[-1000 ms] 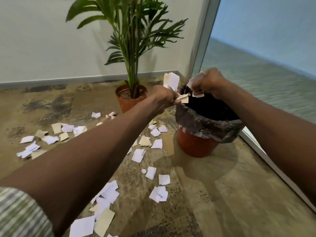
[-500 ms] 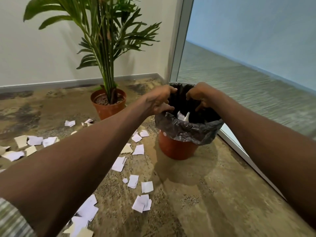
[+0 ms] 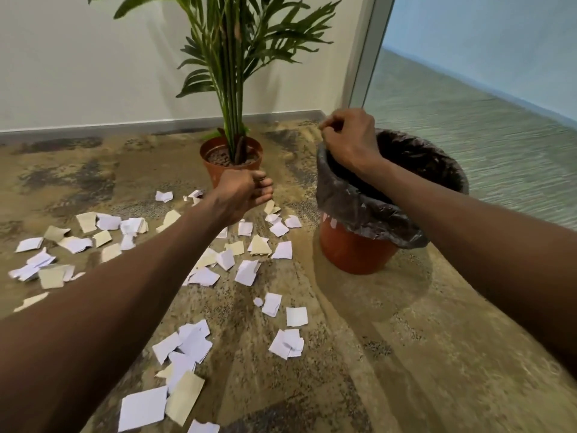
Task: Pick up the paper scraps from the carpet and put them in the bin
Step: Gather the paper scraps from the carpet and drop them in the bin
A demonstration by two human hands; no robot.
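Observation:
Several white and beige paper scraps (image 3: 246,271) lie scattered over the mottled brown carpet, from the far left to just beside the bin. The bin (image 3: 356,251) is an orange-brown tub lined with a black plastic bag (image 3: 352,201), standing at the right near the glass wall. My right hand (image 3: 349,140) hovers over the bin's left rim with its fingers curled tight, and no paper shows in it. My left hand (image 3: 242,195) hangs above the scraps left of the bin, in front of the plant pot, with loosely curled fingers that hold nothing.
A potted palm (image 3: 231,157) in an orange-brown pot stands against the back wall, left of the bin. A glass partition (image 3: 468,126) with a metal frame runs along the right. Bare carpet (image 3: 437,354) lies in front of the bin.
Both hands were holding scraps and dropped them into the bin. Now the left hand has drawn back to the left over the carpet, and the right hand has risen above the rim.

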